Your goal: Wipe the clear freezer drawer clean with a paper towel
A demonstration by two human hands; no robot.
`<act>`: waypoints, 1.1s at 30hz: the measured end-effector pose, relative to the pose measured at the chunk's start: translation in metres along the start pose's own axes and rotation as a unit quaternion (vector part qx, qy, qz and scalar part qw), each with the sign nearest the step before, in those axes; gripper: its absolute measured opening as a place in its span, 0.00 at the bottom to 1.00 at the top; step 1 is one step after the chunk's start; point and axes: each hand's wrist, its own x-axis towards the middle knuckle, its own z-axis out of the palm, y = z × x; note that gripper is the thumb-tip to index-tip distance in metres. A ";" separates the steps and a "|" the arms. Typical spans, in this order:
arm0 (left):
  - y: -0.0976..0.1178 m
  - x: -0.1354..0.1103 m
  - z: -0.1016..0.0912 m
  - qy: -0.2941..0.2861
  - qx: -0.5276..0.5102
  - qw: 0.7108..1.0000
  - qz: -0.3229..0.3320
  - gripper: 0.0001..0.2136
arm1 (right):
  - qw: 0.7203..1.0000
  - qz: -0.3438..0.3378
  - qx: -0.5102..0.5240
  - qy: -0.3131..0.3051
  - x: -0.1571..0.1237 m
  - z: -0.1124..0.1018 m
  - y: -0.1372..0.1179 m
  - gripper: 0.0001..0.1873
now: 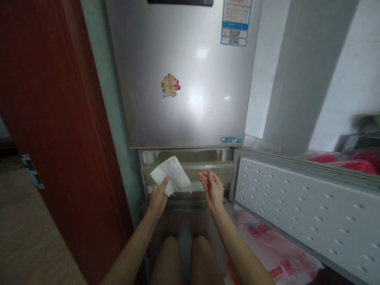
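My left hand is closed on a white, folded paper towel, with the thumb on top of it. To the right, my right hand pinches a thin, light-coloured stick between thumb and fingers. The stick lies nearly level, its left end close to the towel; its exact kind is too fine to make out. Both hands are in front of a freezer drawer in the opened middle compartment of a silver refrigerator.
The compartment's door stands swung out to the right, its dimpled inner side showing. Beneath it is a white plastic bag with red print. A red-brown wooden door takes up the left side. Red bags sit behind the opened door.
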 end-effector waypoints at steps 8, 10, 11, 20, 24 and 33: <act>0.000 -0.021 -0.004 0.004 0.004 1.000 -0.011 0.13 | 1.000 -0.016 -0.011 0.010 -0.011 -0.007 -0.010 0.12; -0.001 -0.027 -0.006 0.014 0.002 1.000 -0.017 0.13 | 1.000 -0.006 -0.016 0.009 -0.017 -0.010 -0.012 0.14; -0.001 -0.029 -0.006 0.018 0.001 1.000 -0.018 0.13 | 1.000 -0.002 -0.016 0.009 -0.020 -0.010 -0.012 0.15; 0.010 -0.036 -0.003 0.018 0.012 1.000 -0.003 0.13 | 0.999 -0.032 -0.021 0.013 -0.024 0.002 -0.020 0.14; 0.011 -0.045 -0.007 0.039 0.018 0.999 -0.008 0.16 | 0.999 -0.035 -0.027 0.020 -0.035 0.001 -0.027 0.14; 0.010 -0.075 -0.030 0.060 0.021 0.998 -0.009 0.19 | 0.998 -0.024 -0.050 0.038 -0.074 -0.005 -0.031 0.15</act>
